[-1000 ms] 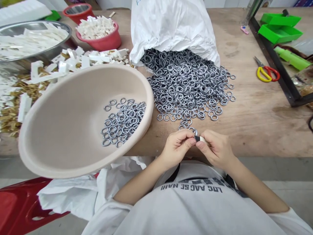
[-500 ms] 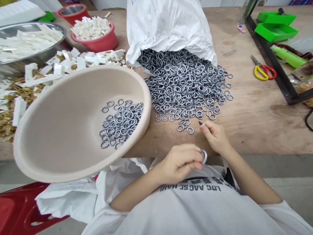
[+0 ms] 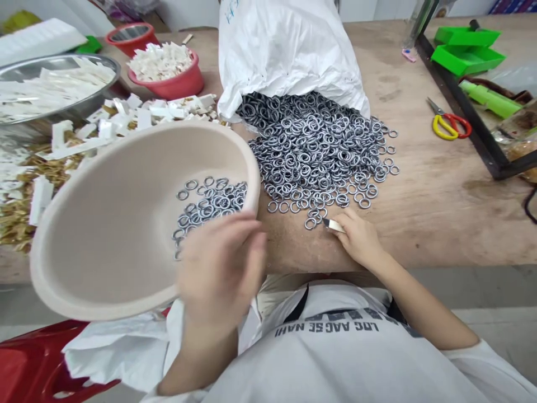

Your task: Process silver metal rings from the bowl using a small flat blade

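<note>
- As the right hand point(image 3: 358, 240) pinches a small pale tool point(image 3: 334, 225) in a narrow grip between thumb and fingers, its dark tip points toward 9 o'clock, long axis nearly level.
- The tip sits just beside the metal rings point(image 3: 310, 224), at the pile's 6 o'clock edge.
- The blurred left hand point(image 3: 220, 268) is over the rim of a beige bowl point(image 3: 104, 305); its grip cannot be told.
- Wooden bench top point(image 3: 440, 196) stretches toward 3 o'clock.

Right edge of the wooden bench point(image 3: 440, 184) has yellow-and-red scissors point(image 3: 448, 126) lying just beside a black metal frame point(image 3: 457, 106), with green plastic trays point(image 3: 467, 53) beyond it. Far left corner's got a steel basin point(image 3: 111, 61) and a red bowl point(image 3: 184, 84), both heaped with white strips point(image 3: 161, 61). There's a red stool point(image 3: 33, 352) down at the bottom left too.
</note>
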A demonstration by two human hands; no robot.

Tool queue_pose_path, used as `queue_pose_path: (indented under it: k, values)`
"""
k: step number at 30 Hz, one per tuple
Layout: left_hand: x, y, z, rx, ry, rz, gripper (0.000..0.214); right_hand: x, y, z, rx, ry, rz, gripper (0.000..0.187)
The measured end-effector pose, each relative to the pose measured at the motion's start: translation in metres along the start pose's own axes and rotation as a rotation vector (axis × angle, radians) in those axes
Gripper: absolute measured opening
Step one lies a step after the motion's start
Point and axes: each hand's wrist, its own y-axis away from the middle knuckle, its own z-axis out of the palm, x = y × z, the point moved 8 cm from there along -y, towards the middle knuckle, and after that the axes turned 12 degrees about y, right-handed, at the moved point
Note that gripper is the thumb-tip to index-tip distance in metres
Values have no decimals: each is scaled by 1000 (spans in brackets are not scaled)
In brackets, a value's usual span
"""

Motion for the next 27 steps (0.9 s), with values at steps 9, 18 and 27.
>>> queue_pose_path:
  k: [9, 18, 27]
  values:
    - [-36, 1, 144, -285, 618, -292, 15, 7, -10, -11, 112, -902, 55, 22]
    - [-58, 5, 171, -147, 1024, -473, 22, 22, -17, 16, 53, -1229, 256, 31]
    - [-42, 8, 165, -292, 557, -93, 14, 21, -17, 10, 59, -1310, 230, 28]
